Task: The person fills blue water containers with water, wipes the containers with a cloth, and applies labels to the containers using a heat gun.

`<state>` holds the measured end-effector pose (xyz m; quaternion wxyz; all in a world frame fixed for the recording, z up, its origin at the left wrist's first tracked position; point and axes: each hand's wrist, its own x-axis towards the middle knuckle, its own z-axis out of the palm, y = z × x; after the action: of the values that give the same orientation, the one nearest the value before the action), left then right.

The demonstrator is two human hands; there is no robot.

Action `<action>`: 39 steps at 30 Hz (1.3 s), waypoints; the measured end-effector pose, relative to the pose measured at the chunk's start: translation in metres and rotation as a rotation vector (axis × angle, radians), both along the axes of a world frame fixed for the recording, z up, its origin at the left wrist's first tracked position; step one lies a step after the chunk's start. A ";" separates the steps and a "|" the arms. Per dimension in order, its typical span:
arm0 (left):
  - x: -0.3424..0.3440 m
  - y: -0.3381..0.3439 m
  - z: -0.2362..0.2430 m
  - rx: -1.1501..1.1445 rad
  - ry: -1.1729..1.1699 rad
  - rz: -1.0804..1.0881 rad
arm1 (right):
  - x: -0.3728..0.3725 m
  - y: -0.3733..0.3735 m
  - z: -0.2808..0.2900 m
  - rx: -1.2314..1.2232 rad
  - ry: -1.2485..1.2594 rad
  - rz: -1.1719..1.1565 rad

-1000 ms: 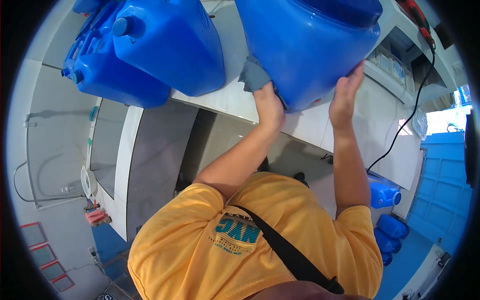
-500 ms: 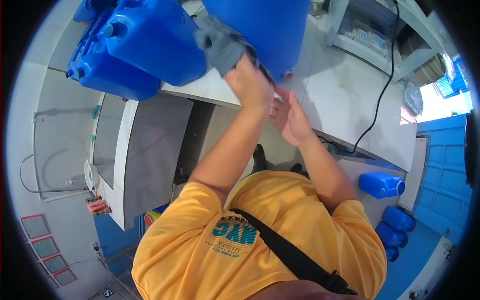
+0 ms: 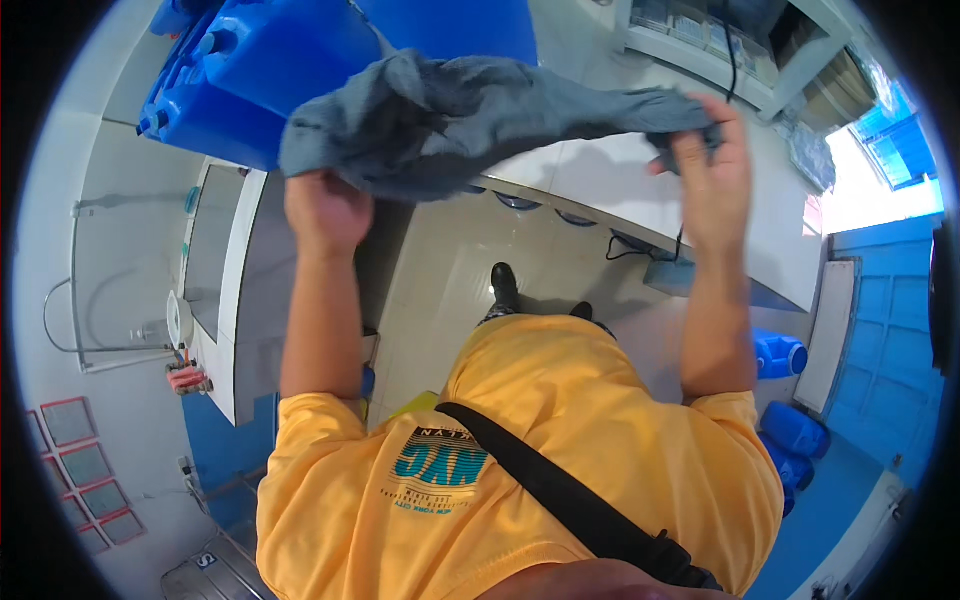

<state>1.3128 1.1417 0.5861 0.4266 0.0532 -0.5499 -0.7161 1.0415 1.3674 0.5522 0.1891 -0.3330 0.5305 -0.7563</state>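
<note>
A dark grey cloth (image 3: 450, 115) is stretched in the air between my two hands, over the edge of the white counter (image 3: 590, 178). My left hand (image 3: 328, 212) grips its bunched left end, the fingers partly covered by the fabric. At the other end, my right hand (image 3: 715, 165) pinches a narrow, twisted part between thumb and fingers. Behind the cloth, blue jerrycans (image 3: 285, 65) stand at the far left, and a larger blue container (image 3: 465, 30) is partly hidden by it.
A black cable (image 3: 730, 50) hangs at the far right by a white-framed shelf (image 3: 690, 50). More blue jerrycans (image 3: 795, 430) lie low on the right, near a blue door (image 3: 885, 320). To the left is a tiled counter (image 3: 235, 290) with a wall pipe (image 3: 75, 300) behind it.
My hands were close together with the cloth bunched in the left one. They have moved apart, the left leftward, the right up and rightward, and the cloth is now spread between them.
</note>
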 end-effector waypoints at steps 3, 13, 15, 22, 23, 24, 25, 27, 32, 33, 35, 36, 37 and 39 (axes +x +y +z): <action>0.020 -0.005 0.012 0.022 -0.173 0.018 | -0.034 0.048 0.036 -0.014 0.359 -0.223; -0.066 0.026 -0.006 -0.840 -1.228 -1.087 | 0.048 0.132 0.189 0.384 1.120 -0.305; -0.093 0.043 -0.010 -1.100 -1.197 -1.119 | 0.075 0.130 0.197 0.449 1.218 -0.354; -0.120 0.183 -0.056 -0.654 -0.272 -1.237 | 0.117 0.114 0.207 0.407 1.467 -0.699; -0.122 0.200 -0.056 -0.668 -0.239 -1.290 | 0.121 0.120 0.205 0.414 1.472 -0.751; -0.123 0.215 -0.055 -0.600 -0.396 -1.275 | 0.127 0.127 0.205 0.385 1.464 -0.808; -0.124 0.227 -0.056 -0.536 -0.554 -1.252 | 0.133 0.139 0.208 0.478 1.409 -0.828; -0.134 0.227 -0.073 -0.593 -0.551 -1.462 | 0.148 0.166 0.227 0.674 1.214 -0.847; -0.111 0.243 -0.099 -0.502 -0.589 -1.944 | 0.134 0.261 0.200 0.968 1.236 -1.296; -0.109 0.243 -0.114 -0.525 -0.569 -1.972 | 0.126 0.283 0.191 1.011 1.215 -1.365; -0.100 0.249 -0.143 0.042 -0.851 -2.142 | 0.120 0.329 0.172 1.145 1.042 -1.502; -0.101 0.255 -0.156 0.027 -0.837 -2.162 | 0.120 0.349 0.159 1.234 0.881 -1.570; -0.104 0.262 -0.166 0.161 -0.942 -2.134 | 0.123 0.363 0.144 1.318 0.668 -1.568; -0.100 0.279 -0.166 0.268 -1.142 -1.962 | 0.132 0.383 0.111 1.410 0.379 -1.527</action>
<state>1.2129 1.4208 0.4199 -0.6377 -0.0365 -0.3874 -0.6648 1.1731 1.7506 0.6628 -0.2722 0.1616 0.9395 -0.1306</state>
